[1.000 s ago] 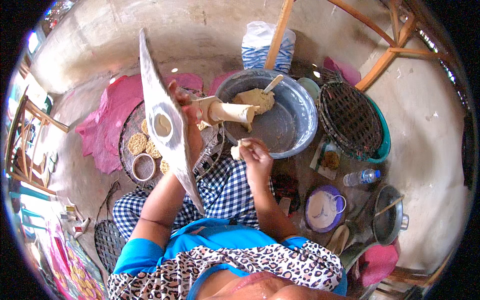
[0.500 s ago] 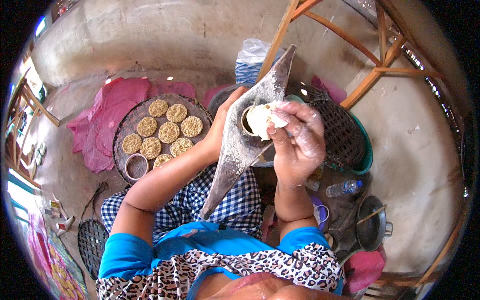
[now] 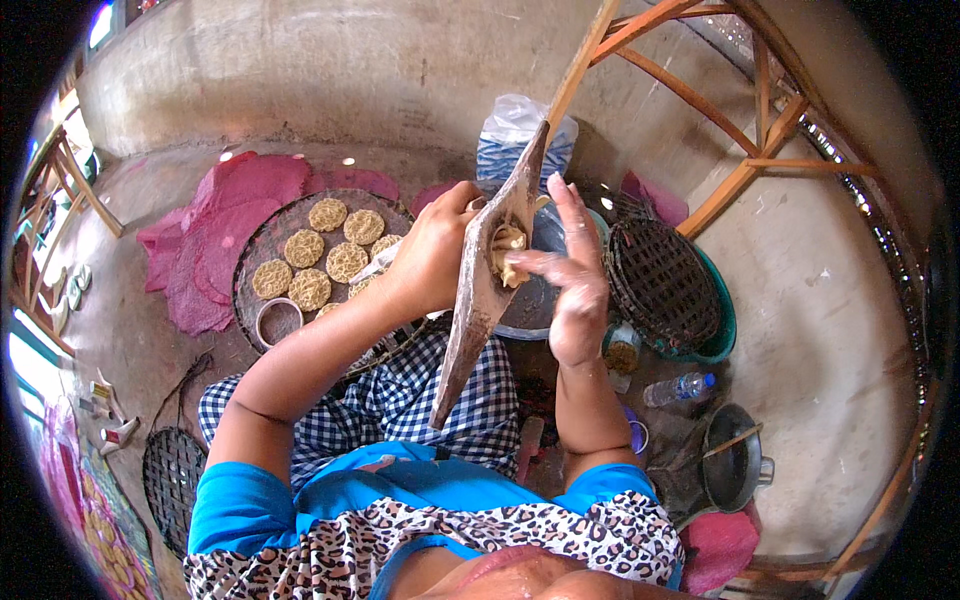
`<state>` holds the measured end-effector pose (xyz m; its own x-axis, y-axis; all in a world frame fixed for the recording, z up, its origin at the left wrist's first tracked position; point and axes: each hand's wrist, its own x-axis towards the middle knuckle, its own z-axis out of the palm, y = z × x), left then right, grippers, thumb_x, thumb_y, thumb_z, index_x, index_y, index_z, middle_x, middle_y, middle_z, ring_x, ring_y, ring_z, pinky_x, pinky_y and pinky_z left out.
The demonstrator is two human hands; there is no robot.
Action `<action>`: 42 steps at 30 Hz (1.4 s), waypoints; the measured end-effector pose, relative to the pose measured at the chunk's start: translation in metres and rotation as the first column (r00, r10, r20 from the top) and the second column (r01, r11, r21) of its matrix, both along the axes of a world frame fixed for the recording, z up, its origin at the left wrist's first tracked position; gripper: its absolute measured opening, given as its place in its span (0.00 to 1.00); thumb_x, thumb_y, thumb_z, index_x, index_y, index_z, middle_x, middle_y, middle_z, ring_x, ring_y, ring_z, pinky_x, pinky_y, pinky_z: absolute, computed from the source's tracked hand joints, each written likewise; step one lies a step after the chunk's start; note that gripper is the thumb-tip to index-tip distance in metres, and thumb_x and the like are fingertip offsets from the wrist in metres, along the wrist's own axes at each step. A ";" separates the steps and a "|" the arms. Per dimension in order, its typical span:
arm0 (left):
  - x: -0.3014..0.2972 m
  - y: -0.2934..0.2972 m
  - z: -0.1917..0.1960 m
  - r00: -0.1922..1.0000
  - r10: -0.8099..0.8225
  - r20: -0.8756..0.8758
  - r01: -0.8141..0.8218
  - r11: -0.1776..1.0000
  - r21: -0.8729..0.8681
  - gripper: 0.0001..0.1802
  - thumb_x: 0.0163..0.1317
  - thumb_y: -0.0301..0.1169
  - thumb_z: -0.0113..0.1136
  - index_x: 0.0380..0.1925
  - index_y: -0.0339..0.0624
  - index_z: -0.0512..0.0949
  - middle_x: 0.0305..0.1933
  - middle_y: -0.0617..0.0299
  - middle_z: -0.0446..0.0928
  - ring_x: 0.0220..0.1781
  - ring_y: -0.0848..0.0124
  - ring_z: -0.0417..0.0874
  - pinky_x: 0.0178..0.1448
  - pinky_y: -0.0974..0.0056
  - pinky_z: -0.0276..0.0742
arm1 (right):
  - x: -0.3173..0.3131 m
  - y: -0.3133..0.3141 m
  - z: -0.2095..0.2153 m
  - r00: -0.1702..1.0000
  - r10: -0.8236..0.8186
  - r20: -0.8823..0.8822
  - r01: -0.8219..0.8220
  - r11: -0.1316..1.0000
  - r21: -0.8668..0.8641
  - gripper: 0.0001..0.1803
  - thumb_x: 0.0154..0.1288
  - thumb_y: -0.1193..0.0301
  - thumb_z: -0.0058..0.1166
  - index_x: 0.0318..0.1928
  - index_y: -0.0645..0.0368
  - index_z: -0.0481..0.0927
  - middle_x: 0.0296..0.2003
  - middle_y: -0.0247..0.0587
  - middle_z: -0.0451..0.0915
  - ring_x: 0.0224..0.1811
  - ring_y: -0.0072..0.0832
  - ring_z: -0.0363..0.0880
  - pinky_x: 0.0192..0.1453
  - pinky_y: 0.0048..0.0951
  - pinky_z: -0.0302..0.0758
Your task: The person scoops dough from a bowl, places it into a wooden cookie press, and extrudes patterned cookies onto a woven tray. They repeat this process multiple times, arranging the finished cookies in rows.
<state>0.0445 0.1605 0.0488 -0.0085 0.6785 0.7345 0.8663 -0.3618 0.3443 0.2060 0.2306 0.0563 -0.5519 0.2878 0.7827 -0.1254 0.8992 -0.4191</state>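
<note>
My left hand (image 3: 437, 245) is wrapped around the side of a long wooden press (image 3: 468, 330), which has tapered ends and a round hole in its middle. The press is tilted on edge above my lap. Pale dough (image 3: 508, 262) fills the hole. My right hand (image 3: 578, 300), smeared white, has its fingers spread, and one fingertip touches the dough. Left of the press, round noodle cakes (image 3: 302, 248) lie on a round dark tray (image 3: 250, 242), with a ring mould (image 3: 259, 328) at its near edge. My left forearm hides part of the tray.
A basin (image 3: 520, 332) stands beyond the press. To the right are a dark woven basket (image 3: 665, 285) in a teal tub (image 3: 724, 325), a plastic bottle (image 3: 675, 391) and a pan (image 3: 730, 465). A wooden frame (image 3: 725, 195) leans behind. Pink sheets (image 3: 215, 240) lie at left.
The press has turned more on edge. My right fingers have let go of the dough lump, which now sits in the hole, and have spread. My left hand still grips the press.
</note>
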 end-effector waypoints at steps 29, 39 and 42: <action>-0.020 -0.020 -0.005 0.979 0.190 0.072 -0.183 0.979 -0.089 0.18 0.36 0.32 0.63 0.31 0.37 0.76 0.31 0.48 0.69 0.36 0.53 0.72 0.40 0.55 0.71 | -0.018 -0.030 -0.030 0.991 -0.106 0.077 0.108 0.994 -0.023 0.54 0.47 0.25 0.15 0.64 0.50 0.59 0.67 0.55 0.37 0.69 0.53 0.27 0.63 0.60 0.24; -0.030 -0.033 0.004 0.991 0.078 0.106 -0.063 0.988 -0.142 0.22 0.35 0.33 0.65 0.35 0.39 0.77 0.32 0.49 0.75 0.36 0.54 0.73 0.42 0.56 0.72 | -0.032 -0.008 -0.033 0.997 0.076 0.028 -0.075 0.997 -0.030 0.49 0.49 0.27 0.14 0.55 0.47 0.72 0.66 0.49 0.48 0.69 0.47 0.39 0.67 0.54 0.32; -0.041 -0.045 0.017 0.954 0.015 0.300 0.027 0.990 -0.136 0.30 0.30 0.33 0.71 0.39 0.37 0.76 0.31 0.51 0.77 0.38 0.60 0.79 0.44 0.61 0.74 | -0.039 0.003 -0.042 0.884 0.133 -0.449 -0.346 0.831 -0.435 0.46 0.60 0.37 0.17 0.53 0.66 0.71 0.59 0.51 0.62 0.65 0.37 0.55 0.68 0.39 0.46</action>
<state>0.0038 0.1158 0.0656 -0.2101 0.7728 0.5988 0.7134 -0.2976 0.6344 0.1675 0.2337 0.0147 -0.3406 0.5886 0.7332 -0.5543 0.5042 -0.6622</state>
